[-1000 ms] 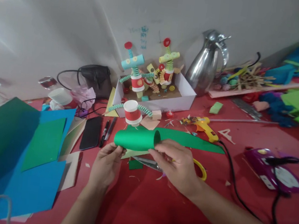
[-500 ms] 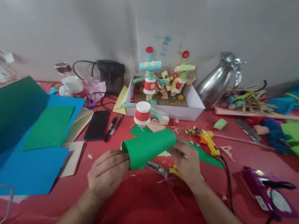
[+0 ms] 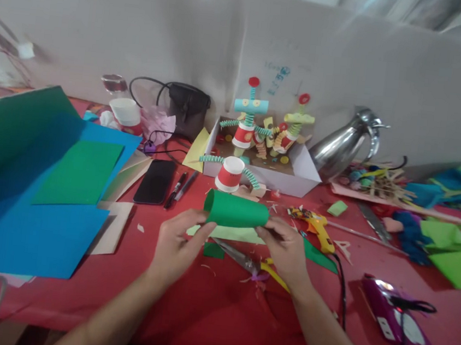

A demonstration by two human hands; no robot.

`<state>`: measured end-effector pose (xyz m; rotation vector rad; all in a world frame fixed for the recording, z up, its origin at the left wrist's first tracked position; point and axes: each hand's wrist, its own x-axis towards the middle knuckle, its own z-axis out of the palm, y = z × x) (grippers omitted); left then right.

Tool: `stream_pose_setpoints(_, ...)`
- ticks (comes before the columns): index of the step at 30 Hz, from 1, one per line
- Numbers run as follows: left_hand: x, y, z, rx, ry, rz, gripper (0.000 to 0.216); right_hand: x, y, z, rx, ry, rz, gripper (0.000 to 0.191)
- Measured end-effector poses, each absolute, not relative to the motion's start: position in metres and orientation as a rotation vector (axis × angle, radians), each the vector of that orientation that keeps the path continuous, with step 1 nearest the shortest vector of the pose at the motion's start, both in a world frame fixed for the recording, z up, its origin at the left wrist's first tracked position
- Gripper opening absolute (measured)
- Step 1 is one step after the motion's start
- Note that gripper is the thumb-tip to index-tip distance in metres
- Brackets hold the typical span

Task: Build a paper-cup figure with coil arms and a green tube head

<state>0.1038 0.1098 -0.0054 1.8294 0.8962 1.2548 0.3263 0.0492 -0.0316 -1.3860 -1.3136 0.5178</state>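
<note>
A sheet of green paper [image 3: 237, 209], rolled into a tube, lies level between my two hands just above the table. My left hand [image 3: 179, 244] pinches its left end, where the tube's open mouth shows. At the other end, the fingers of my right hand [image 3: 286, 249] grip the paper's edge. Right behind the tube stands a red and white paper cup [image 3: 229, 174] with springy folded-paper arms. Scissors [image 3: 246, 261] with yellow handles lie below the tube, partly beside my right hand. A pale green paper strip [image 3: 236, 233] shows under the roll.
A white box [image 3: 295, 182] holds paper-cup figures [image 3: 250, 119]. To the right are a yellow glue gun [image 3: 321, 231] with its cord, a purple power box [image 3: 394, 316] and a steel jug [image 3: 351, 144]. Blue sheets [image 3: 61, 253], a phone [image 3: 155, 182] and pens [image 3: 181, 189] lie left.
The green tube has turned from tilted to nearly level, and my left hand has risen, its thumb now at the tube's lower edge. The camera view has tilted.
</note>
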Motion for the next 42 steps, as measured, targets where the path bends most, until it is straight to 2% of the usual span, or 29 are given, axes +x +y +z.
stream_pose_setpoints(7,0.106,0.127,-0.018,1.203,0.875,0.930,0.015,0.321,0.041,-0.022,-1.357,-1.265,0.477,0.010)
stream_pose_setpoints(15,0.112,0.134,-0.024,1.100,0.851,1.010,0.017,0.318,0.040,-0.016,-1.283,-1.211,0.450,0.007)
stream_pose_setpoints(24,0.115,0.139,-0.019,1.043,0.880,0.935,0.026,0.320,0.037,-0.007,-1.291,-1.370,0.183,0.004)
stream_pose_setpoints(32,0.119,0.143,-0.023,1.003,0.873,1.063,0.026,0.317,0.035,-0.001,-1.165,-1.355,0.206,0.009)
stream_pose_setpoints(35,0.120,0.142,-0.025,1.074,0.851,1.097,0.019,0.317,0.034,0.000,-1.126,-1.393,0.157,0.008)
stream_pose_setpoints(38,0.112,0.139,-0.025,1.427,0.990,1.218,0.005,0.319,0.035,-0.002,-1.149,-1.444,0.009,0.011)
stream_pose_setpoints(42,0.091,0.135,-0.025,2.049,1.096,1.427,0.014,0.326,0.039,-0.007,-1.213,-1.464,-0.155,0.019)
